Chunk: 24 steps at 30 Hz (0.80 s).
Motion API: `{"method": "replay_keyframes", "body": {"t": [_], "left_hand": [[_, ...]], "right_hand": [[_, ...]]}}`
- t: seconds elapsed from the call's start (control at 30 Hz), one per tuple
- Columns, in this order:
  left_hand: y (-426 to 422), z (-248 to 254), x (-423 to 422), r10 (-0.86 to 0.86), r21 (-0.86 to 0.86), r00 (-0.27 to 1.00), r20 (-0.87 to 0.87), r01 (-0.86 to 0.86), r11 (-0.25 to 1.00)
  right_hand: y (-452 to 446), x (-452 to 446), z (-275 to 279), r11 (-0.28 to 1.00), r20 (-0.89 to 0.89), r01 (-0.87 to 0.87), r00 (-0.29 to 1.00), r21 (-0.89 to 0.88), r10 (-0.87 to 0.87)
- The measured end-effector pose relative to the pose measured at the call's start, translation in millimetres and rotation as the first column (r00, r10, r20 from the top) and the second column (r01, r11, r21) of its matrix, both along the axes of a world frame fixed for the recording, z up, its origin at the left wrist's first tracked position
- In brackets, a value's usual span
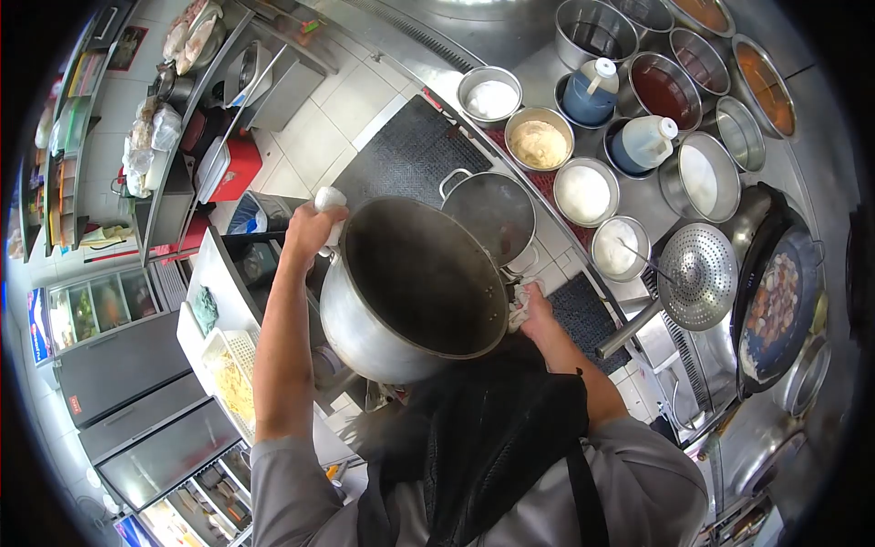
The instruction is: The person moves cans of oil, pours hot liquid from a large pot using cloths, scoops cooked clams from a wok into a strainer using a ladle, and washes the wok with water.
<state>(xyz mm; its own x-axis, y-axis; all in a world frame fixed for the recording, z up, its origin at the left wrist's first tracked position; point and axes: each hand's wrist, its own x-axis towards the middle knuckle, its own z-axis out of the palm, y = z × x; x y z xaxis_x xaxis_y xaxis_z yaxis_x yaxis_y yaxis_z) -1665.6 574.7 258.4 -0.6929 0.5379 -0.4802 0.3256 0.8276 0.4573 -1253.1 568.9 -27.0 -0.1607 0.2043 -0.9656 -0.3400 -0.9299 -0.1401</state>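
Note:
A large, deep metal pot (pixel 392 337) is held up in front of my body, tilted, its dark inside showing. My left hand (pixel 314 228) is closed round its left handle through a white cloth (pixel 330 199). On the other side my right hand (pixel 536 312) grips the right handle with another pale cloth (pixel 519 305). Just beyond the pot stands a second pot (pixel 492 214) with dark contents and looped handles, low down near the black floor mat (pixel 401 150).
At the right, a steel counter holds bowls of white powder (pixel 583 191), sauce containers (pixel 663 89), two jugs (pixel 592 91), a perforated ladle (pixel 698 276) and a wok (pixel 775 310) with food pieces. A white counter (pixel 196 337) with a basket (pixel 228 374) stands left; shelves rise upper left.

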Motion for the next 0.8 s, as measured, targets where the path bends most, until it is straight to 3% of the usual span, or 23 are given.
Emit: {"method": "replay_keyframes", "body": {"t": [0.3,0.67,0.77,0.8], "left_hand": [[27,2,9,-0.085,-0.119,0.989,-0.117,0.071,0.99],[45,12,12,-0.08,-0.11,0.995,-0.064,0.073,0.991],[48,11,11,-0.096,-0.132,0.99,-0.099,0.083,0.988],[49,9,8,-0.108,-0.146,0.986,-0.124,0.089,0.985]], "right_hand": [[0,5,-5,0.995,-0.094,0.022,0.995,-0.098,-0.031],[11,-1,7,0.996,-0.145,0.028,0.989,-0.09,-0.041],[4,3,-31,0.993,-0.326,0.061,0.941,-0.105,-0.092],[2,5,-39,0.993,-0.31,0.04,0.948,-0.109,-0.072]]}}
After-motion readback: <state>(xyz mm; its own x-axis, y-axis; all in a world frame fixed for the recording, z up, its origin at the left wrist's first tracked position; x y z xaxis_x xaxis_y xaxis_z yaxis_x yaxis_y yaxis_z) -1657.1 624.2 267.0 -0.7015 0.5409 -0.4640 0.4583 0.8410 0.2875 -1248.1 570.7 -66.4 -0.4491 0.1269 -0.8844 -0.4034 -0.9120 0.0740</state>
